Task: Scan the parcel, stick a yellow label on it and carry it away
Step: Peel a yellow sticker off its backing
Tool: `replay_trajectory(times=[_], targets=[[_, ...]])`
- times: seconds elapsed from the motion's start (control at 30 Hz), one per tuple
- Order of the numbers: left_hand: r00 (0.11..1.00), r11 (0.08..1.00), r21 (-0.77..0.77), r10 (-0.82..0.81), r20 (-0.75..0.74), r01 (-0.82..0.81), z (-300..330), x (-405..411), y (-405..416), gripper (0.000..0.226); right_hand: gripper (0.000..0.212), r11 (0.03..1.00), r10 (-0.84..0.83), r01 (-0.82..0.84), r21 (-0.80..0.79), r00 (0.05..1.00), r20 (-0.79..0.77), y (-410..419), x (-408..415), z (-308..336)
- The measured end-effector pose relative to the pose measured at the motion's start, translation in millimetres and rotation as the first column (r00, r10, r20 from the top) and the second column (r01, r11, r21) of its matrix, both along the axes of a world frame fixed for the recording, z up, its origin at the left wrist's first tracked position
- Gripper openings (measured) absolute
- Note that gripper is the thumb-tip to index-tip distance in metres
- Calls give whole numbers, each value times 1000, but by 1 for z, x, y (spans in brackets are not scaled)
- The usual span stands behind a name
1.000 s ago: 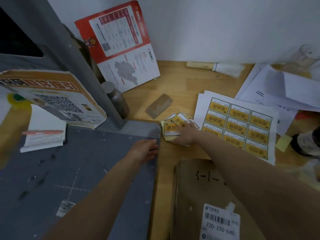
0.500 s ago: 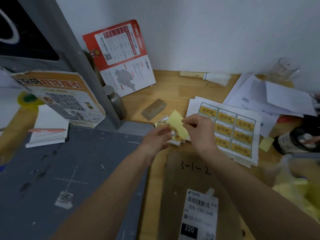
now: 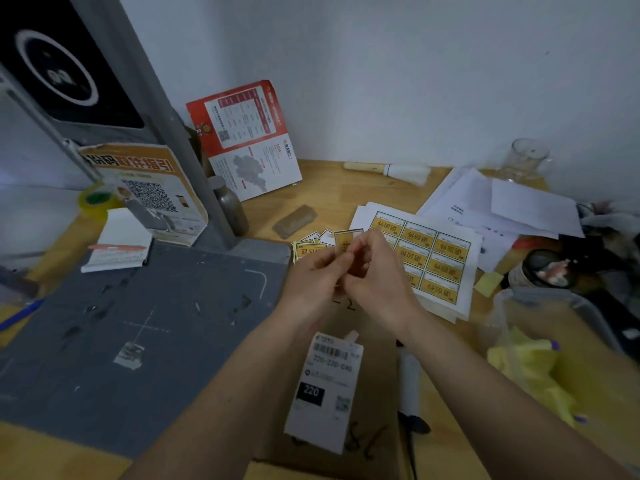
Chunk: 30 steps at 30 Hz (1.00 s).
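Observation:
A flat brown cardboard parcel (image 3: 372, 403) lies on the wooden desk in front of me, with a white shipping label (image 3: 325, 386) marked 220 on top. Above its far end, my left hand (image 3: 313, 278) and my right hand (image 3: 375, 271) pinch one yellow label (image 3: 346, 239) between their fingertips. Just behind my hands lies a small pile of cut yellow labels (image 3: 306, 251). To the right a printed sheet of yellow labels (image 3: 434, 258) lies flat.
A grey scanner base (image 3: 138, 327) with its post (image 3: 166, 126) fills the left. A marker pen (image 3: 410, 386) lies right of the parcel. Loose papers (image 3: 502, 206), a glass (image 3: 526, 159), a brush (image 3: 391, 169) and a clear bin with yellow scraps (image 3: 540, 372) crowd the right side.
My right hand picked one yellow label from the pile, my left hand came over from the scanner base, and now both pinch the label above the parcel's far end.

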State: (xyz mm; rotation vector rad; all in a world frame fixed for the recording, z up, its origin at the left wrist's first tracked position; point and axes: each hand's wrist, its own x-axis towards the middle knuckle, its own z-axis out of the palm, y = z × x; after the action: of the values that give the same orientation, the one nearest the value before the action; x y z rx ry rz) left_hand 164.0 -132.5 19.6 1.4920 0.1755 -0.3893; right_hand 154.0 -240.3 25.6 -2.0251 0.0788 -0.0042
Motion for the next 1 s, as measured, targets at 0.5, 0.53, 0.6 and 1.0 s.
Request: replay_trajectory(times=[0.5,0.53,0.6,1.0], targets=[[928,961,260,-181,326,96,47,-66,-25,23,13,962,-128,83,259,978,165,-39,-56,48],[928,964,247,-181,325,101,51,-66,-23,25,10,955,-152,101,280,974,166,-38,-59,51],[925,968,227,-182,332,109,59,-66,-17,27,9,942,-178,118,313,970,168,-34,-64,59],[861,959,212,-267,432,191,100,-75,34,28,10,905,-228,115,409,943,240,11,-84,101]])
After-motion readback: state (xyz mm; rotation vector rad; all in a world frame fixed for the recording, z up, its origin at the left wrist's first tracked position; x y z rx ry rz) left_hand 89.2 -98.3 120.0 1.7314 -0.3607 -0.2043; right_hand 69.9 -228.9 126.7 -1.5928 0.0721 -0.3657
